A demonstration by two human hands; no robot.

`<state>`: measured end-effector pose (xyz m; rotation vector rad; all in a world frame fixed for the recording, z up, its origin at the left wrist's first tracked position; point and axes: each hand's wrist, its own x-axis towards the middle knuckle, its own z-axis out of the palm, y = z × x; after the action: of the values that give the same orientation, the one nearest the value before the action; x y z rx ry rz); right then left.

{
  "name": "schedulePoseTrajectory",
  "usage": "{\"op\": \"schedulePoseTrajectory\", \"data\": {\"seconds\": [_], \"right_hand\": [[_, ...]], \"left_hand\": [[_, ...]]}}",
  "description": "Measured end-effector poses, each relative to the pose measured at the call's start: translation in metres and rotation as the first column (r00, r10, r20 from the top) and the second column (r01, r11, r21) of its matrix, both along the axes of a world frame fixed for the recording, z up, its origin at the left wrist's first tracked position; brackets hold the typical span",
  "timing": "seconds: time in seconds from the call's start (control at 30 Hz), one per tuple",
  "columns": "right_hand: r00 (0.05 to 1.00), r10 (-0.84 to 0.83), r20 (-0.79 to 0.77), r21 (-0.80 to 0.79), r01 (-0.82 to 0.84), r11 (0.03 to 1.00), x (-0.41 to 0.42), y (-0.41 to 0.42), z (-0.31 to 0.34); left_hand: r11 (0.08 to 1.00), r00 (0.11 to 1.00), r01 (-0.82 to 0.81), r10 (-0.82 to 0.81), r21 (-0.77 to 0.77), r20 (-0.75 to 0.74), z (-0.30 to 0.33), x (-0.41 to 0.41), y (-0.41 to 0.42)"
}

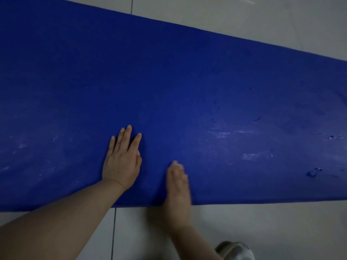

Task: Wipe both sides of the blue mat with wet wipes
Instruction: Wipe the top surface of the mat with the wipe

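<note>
The left hand [122, 162] lies flat, palm down, on the blue mat [187, 81]. Its fingers [128, 136] are straight and slightly spread, pointing toward the far side, with the thumb tucked along the right edge of the palm. It holds nothing. Its bare forearm runs back toward the near left corner of the view, crossing the mat's near edge.

The right hand [177, 186] is just to the right of the left one and nearer the viewer. It is blurred. It looks to be turned on edge, fingers together and straight, fingertips pointing to the far side. Whether it touches the mat or sits just above it cannot be told through the blur. No wipe shows in it. Its heel is over the mat's near edge, and its bare forearm leads back toward the bottom of the view.

The mat lies flat on the floor [262, 226] and fills most of the view, running from the left edge to the right edge. Its far edge slopes down toward the right. Pale shiny streaks and small dark dents mark its surface to the right of the hands, and fainter pale smudges show at the near left.

The floor is pale grey tile, with dark joint lines showing both near and far of the mat. At the bottom right, on the floor, is a grey and white shoe [234, 250], partly cut off by the frame.
</note>
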<state>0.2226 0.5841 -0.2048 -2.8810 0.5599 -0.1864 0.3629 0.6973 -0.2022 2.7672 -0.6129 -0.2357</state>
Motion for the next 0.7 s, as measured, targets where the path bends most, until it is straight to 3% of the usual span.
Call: {"op": "schedulePoseTrajectory", "data": {"seconds": [0.07,0.13,0.2,0.23,0.3,0.33,0.4,0.53,0.6,0.7], "right_hand": [[0.972,0.234,0.0,-0.009,-0.234,0.972,-0.004,0.032,0.001],[0.942,0.334,0.008,0.038,-0.334,0.942,-0.005,0.027,0.003],[0.98,0.198,-0.008,-0.01,-0.198,0.98,0.0,-0.011,0.003],[0.999,0.044,-0.032,-0.014,-0.045,0.999,0.0,-0.036,0.001],[0.963,-0.267,-0.044,0.037,0.269,0.962,-0.004,-0.08,0.002],[0.938,-0.342,-0.052,0.077,0.345,0.935,-0.004,-0.09,0.002],[0.953,-0.303,-0.028,0.085,0.304,0.949,0.0,-0.076,0.006],[0.993,0.11,0.037,0.089,-0.113,0.99,-0.007,-0.032,0.0],[0.999,0.032,0.032,0.104,-0.035,0.994,-0.009,-0.058,-0.002],[0.965,-0.263,-0.005,0.117,0.262,0.958,-0.019,-0.108,-0.003]], "left_hand": [[1.0,1.0,0.001,-0.001,0.0,-0.013,0.001,0.0,0.0],[1.0,1.0,0.003,-0.003,0.008,-0.013,0.002,0.0,0.0],[1.0,1.0,0.005,-0.004,0.018,-0.003,0.003,0.0,0.0],[1.0,1.0,0.001,-0.001,0.013,0.005,0.002,0.0,0.0],[1.0,1.0,-0.003,0.003,-0.011,0.022,0.001,-0.001,-0.002],[1.0,0.999,0.009,-0.008,-0.022,0.034,0.001,-0.002,-0.004],[0.997,0.995,0.065,-0.062,-0.038,0.078,0.002,-0.004,-0.012],[0.988,0.981,0.146,-0.136,-0.059,0.139,0.004,-0.014,-0.038],[0.987,0.982,0.153,-0.146,-0.053,0.122,0.005,-0.015,-0.045],[0.986,0.981,0.159,-0.152,-0.052,0.119,0.001,-0.015,-0.046]]}}
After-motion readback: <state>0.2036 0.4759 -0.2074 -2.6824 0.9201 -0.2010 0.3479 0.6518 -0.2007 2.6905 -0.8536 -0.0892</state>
